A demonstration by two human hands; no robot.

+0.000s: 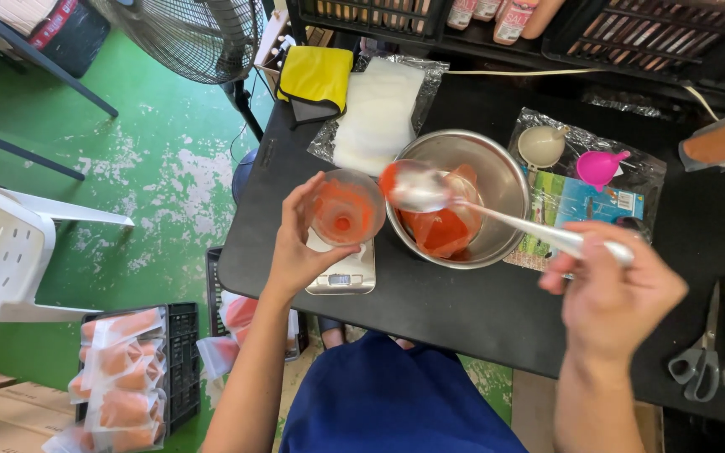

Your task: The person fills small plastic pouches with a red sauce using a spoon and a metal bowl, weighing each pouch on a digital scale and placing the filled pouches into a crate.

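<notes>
A clear plastic sleeve [585, 180] is lying on the black desk [463, 310] to the right of the steel bowl, holding a blue and green printed card [576, 205]; a cream funnel [540, 145] and a pink funnel [600, 166] are resting on it. A second clear packet of white sheets [378, 113] is lying behind the bowl, beside a folded yellow cloth [316, 77]. On the floor at lower left, a black crate [179, 361] is carrying sealed bags of orange powder [119, 373]. Grey scissors [700, 356] are lying at the desk's right edge.

The left hand [299, 243] is gripping a small clear cup [346, 206], fingers and thumb wrapped around its rim, just above a small digital scale [342, 270]. The cup's inside is showing an orange-red coating. The right hand [610, 294] is closing around the handle of a metal spoon [430, 191], fingers pressed together on it. The spoon bowl is hanging over the rim of the steel bowl [463, 197], next to the cup. Inside the steel bowl, a bag of orange-red powder [442, 226] is sitting open.
</notes>
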